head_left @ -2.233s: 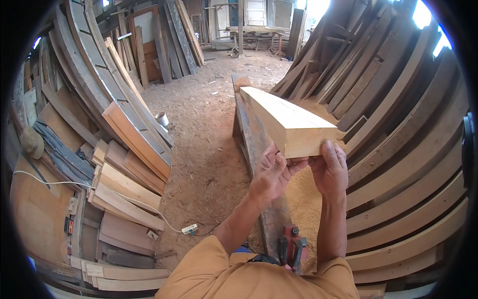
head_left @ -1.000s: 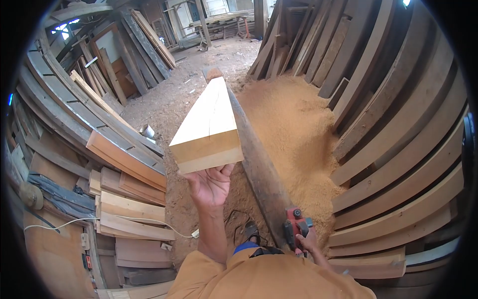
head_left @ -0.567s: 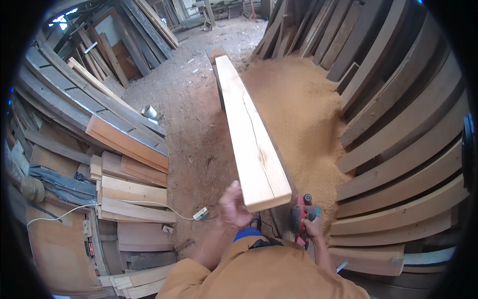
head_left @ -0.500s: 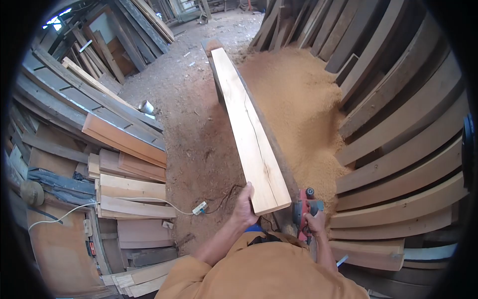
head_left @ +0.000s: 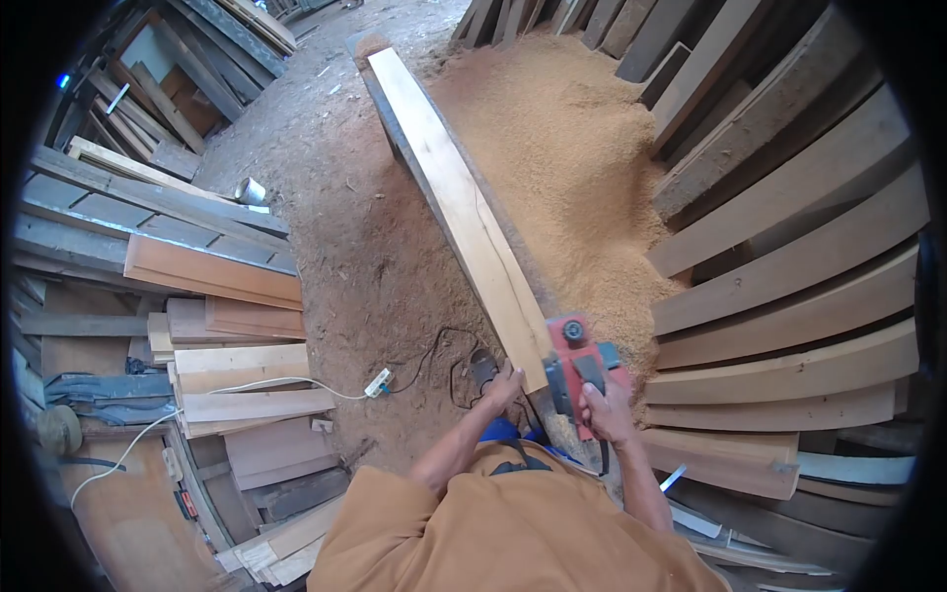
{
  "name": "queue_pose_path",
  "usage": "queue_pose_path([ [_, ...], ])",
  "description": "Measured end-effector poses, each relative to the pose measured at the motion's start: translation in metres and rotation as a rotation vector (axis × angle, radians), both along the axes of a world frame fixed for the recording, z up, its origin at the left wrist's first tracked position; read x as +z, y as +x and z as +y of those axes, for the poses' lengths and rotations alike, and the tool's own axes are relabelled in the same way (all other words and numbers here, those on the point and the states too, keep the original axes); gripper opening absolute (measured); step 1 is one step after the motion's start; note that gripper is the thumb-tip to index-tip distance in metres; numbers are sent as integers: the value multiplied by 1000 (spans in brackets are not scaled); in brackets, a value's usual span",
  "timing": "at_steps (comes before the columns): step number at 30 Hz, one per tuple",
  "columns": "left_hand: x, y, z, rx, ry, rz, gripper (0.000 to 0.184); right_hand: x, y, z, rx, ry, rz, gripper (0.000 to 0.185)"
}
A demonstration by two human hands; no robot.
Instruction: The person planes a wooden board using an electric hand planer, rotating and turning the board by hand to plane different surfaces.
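Note:
A long pale wooden beam (head_left: pixel 459 212) with a dark crack along its upper face lies lengthwise on a narrow weathered bench (head_left: pixel 397 141). At the beam's near end, my left hand (head_left: pixel 501 387) touches its left edge, fingers close together; whether they grip it is hard to see. My right hand (head_left: pixel 607 409) is wrapped round the black handle of a red electric planer (head_left: pixel 574 370). The planer is right beside the near end of the beam, and its underside is hidden.
Sawdust (head_left: pixel 562 148) is heaped right of the bench. Boards (head_left: pixel 789 326) lean along the right side, and more planks (head_left: pixel 247 370) are stacked at left. A power strip (head_left: pixel 378 383) with cables and a white cup (head_left: pixel 250 191) are on the ground.
The beam has come down from my raised hands onto the bench. My right hand let go of it and took hold of the planer, which is now lifted beside the beam's near end.

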State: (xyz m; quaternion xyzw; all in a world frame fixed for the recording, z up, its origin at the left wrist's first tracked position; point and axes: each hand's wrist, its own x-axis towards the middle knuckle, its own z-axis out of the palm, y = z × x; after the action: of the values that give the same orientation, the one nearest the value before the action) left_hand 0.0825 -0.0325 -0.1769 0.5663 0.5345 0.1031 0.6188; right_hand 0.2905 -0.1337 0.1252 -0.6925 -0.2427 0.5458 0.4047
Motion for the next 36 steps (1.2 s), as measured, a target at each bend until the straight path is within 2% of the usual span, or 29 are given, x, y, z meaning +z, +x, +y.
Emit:
queue_pose_path([
  [2,48,-5,-4,-4,-88,-113,59,-17,-9,12,40,-7,48,30],
  [4,62,-17,-1,4,-171,-146,53,-30,-20,24,127,-1,4,33],
  [6,40,-35,-9,21,-257,-98,47,-41,-31,31,194,26,12,40],
  [9,14,-52,-36,-95,-10,69,45,-71,-42,29,264,99,-50,54],
  [11,-1,-53,-52,-294,107,154,51,-81,-50,35,275,129,-90,72],
  [13,-13,-45,-58,-536,89,227,58,-88,-54,55,260,174,-123,70],
  [15,-3,-29,-63,-822,-71,280,65,-83,-59,86,245,206,-143,68],
  [19,42,-19,-55,-778,-11,247,66,-78,-69,176,221,256,-162,61],
  [22,49,-21,-31,-762,-124,228,59,-69,-71,246,265,173,-137,62],
  [25,42,-34,-4,-535,-217,137,53,-74,-72,317,285,179,-177,66],
  [28,19,-56,13,-250,-23,89,37,-79,-76,389,258,260,-235,69],
  [30,56,-60,47,-46,-1,101,29,-81,-77,441,247,290,-257,65],
  [32,51,-72,58,62,11,141,27,-74,-77,489,226,318,-255,54],
  [34,-5,-92,53,80,14,207,27,-65,-71,525,277,244,-237,54],
  [36,-3,-106,65,80,-5,272,29,-55,-70,531,276,208,-214,52],
])
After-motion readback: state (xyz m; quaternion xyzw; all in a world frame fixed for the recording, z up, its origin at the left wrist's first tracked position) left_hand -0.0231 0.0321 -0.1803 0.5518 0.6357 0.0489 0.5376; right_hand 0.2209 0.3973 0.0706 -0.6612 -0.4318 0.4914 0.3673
